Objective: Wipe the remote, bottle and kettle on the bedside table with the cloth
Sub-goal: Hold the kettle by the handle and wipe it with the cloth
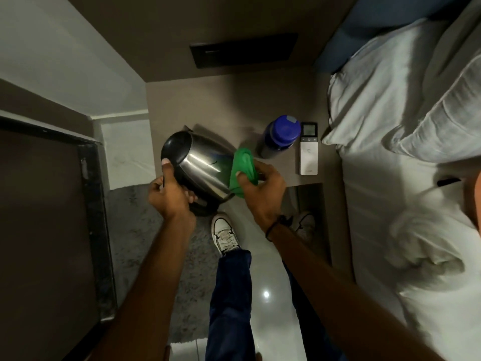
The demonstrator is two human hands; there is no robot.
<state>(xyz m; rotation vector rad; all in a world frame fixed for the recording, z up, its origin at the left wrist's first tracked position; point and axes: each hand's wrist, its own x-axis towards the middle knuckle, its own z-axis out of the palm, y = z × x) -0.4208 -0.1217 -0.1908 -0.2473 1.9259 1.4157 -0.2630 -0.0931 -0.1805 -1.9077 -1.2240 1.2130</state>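
Two bare hands tilt and wipe one steel kettle over the desk edge.

Left hand (170, 192) grasps the kettle (201, 169) by its black handle side, thumb on the rim, holding it tipped off the desk (208, 105). Right hand (263, 187) grips one green cloth (242, 169) pressed to the kettle's steel wall. One blue-capped bottle (279, 136) stands upright just beside one white remote (309, 151) lying flat; its markings are too small to read. Two white shoes show below.
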